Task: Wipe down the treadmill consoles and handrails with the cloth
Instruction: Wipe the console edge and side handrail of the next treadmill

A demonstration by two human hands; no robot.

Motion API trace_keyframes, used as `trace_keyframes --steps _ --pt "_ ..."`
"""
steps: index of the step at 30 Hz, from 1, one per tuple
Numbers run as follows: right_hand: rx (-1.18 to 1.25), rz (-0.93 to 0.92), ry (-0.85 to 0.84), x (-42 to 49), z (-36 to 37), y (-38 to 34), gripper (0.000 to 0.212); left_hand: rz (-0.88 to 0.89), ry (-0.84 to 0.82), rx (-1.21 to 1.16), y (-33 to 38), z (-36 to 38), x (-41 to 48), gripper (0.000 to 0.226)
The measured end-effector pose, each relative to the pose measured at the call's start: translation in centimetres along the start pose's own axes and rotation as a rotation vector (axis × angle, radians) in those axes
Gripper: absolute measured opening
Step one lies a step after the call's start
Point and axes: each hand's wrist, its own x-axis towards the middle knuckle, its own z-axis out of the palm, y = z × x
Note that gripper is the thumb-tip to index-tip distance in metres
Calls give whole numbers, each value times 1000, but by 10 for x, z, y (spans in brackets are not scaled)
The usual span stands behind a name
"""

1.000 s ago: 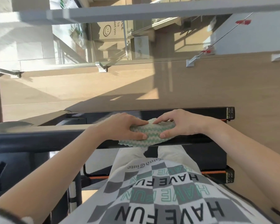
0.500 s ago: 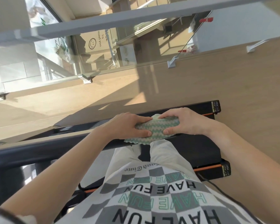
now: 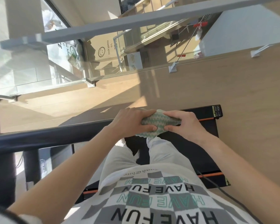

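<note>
The green-and-white zigzag cloth (image 3: 158,124) is bunched between my two hands, at the spot where the dark handrail (image 3: 55,138) runs in from the left and disappears under my grip. My left hand (image 3: 132,123) curls over the cloth's left side, thumb pinching it from the front. My right hand (image 3: 183,125) clamps the right side the same way, and the two hands almost meet. A scalloped edge of the cloth hangs just below them. Beneath lies the black treadmill deck (image 3: 207,143) with its orange stripes, where my legs in pale trousers stand. My checked "HAVE FUN" shirt (image 3: 152,199) fills the foreground. A black cable (image 3: 223,191) trails across the wooden floor (image 3: 249,94) on the right. A glass balustrade (image 3: 103,62) stands beyond.
</note>
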Motion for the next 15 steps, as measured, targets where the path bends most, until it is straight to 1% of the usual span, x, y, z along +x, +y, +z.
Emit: trace_keyframes --steps 4,8,11,13,15 --pt "-11 -36 166 -12 16 6 49 38 164 80 15 10 -9 64" --pt "-65 -112 327 -27 39 7 39 130 442 93 20 32 -20 52" --pt "-44 -111 463 -36 55 3 27 162 620 122 24 48 -27 31" --pt "-11 -82 501 -40 61 6 20 211 740 133 30 57 -34 21" --pt "21 -46 462 -48 66 10 16 241 834 124 34 65 -45 13"
